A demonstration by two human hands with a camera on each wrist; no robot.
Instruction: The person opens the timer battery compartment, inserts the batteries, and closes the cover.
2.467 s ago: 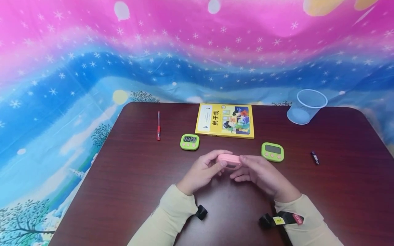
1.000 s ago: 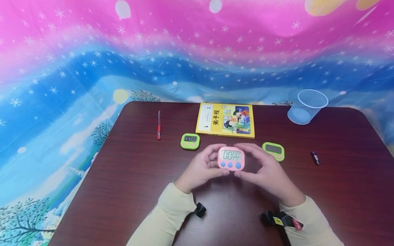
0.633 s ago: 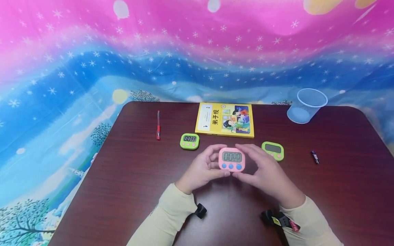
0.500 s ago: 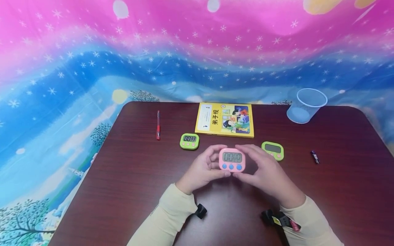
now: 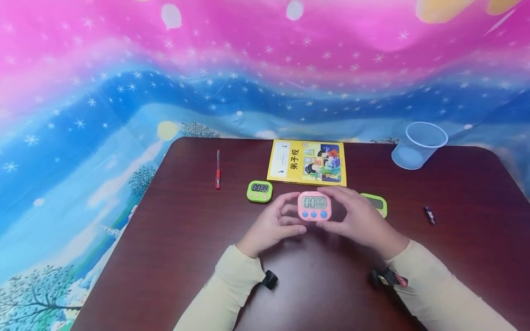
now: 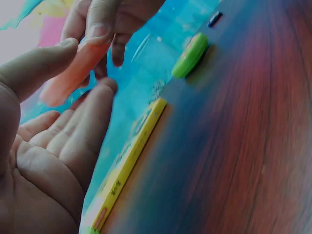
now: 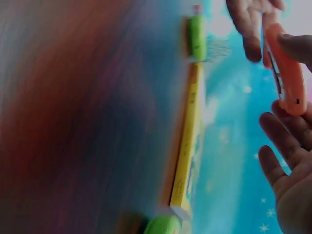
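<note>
My right hand (image 5: 360, 220) pinches a pink kitchen timer (image 5: 314, 206) by its right side, thumb below and fingers above. Its display reads zeros over a row of blue buttons and faces the head camera. At the timer's left side, my left hand (image 5: 269, 227) is spread, its thumb apart below the timer and its index finger close to the upper left corner. The left wrist view shows that palm bare, with fingers extended. A green timer (image 5: 259, 191) with running digits lies behind the left hand. Another green timer (image 5: 378, 204), its screen blank, is partly hidden behind the right hand.
A yellow picture book (image 5: 306, 162) lies at the table's back edge. Left of it is a red pen (image 5: 218, 171). A translucent pale blue basket (image 5: 419, 147) stands at the back right, and a small dark battery-like cylinder (image 5: 429, 215) lies in front of it.
The pink timer was turned from edge-on to show its face, then held by both hands. Now the left fingers have loosened from it, and the right hand has raised it slightly.
</note>
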